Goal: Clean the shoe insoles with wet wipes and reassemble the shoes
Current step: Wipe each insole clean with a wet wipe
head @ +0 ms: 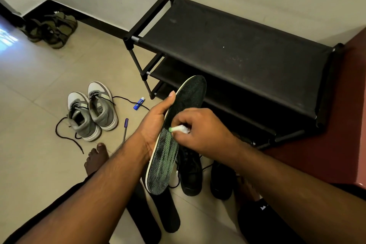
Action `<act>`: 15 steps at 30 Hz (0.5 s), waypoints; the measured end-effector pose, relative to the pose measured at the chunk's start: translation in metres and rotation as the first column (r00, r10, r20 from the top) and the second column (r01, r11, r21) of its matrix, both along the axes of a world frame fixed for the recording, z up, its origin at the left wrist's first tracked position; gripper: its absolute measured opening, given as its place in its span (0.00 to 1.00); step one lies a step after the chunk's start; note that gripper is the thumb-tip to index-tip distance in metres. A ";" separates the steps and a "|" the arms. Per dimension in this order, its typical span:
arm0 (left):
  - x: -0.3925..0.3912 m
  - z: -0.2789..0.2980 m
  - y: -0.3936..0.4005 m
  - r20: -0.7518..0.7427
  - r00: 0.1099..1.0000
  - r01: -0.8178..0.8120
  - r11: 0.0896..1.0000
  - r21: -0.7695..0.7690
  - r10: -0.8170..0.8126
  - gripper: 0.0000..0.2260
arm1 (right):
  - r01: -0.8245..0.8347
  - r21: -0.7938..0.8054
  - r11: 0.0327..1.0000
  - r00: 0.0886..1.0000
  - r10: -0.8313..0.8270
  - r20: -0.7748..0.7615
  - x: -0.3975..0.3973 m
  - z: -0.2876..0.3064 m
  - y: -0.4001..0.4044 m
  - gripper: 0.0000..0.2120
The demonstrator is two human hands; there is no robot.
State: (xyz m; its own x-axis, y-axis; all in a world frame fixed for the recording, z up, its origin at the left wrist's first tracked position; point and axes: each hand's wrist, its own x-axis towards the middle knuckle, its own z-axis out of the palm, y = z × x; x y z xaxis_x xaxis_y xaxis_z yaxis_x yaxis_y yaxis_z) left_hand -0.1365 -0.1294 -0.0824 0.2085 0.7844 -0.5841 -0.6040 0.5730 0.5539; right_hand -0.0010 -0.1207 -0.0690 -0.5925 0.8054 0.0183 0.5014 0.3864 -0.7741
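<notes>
wipe (179, 129) mostly hidden in right hand (200, 130)

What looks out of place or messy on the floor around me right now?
A purple pen and a small blue tube lie loose on the tiles beside the grey sneakers, whose black laces trail untied across the floor. Two dark insoles lie on the floor below your hands.

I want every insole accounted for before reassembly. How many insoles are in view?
3: one insole held by the left hand while the right hand wipes it, and two dark insoles on the floor below it. Others may be hidden.
</notes>
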 end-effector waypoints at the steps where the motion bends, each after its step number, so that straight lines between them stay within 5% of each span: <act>1: 0.000 0.000 0.000 -0.008 1.000 0.003 1.000 -0.001 -0.003 0.23 | 0.017 0.007 1.000 1.000 -0.017 0.010 0.001 0.000 0.001 0.03; 8: 0.005 0.003 0.000 -0.112 0.991 0.074 0.997 -0.002 -0.074 0.19 | 0.293 0.124 0.948 0.952 -0.301 0.049 0.020 0.006 0.027 0.01; 15: 0.002 0.002 0.002 -0.018 0.999 -0.035 0.999 -0.008 0.035 0.23 | -0.072 0.095 0.993 0.988 0.057 0.145 0.005 0.003 0.008 0.03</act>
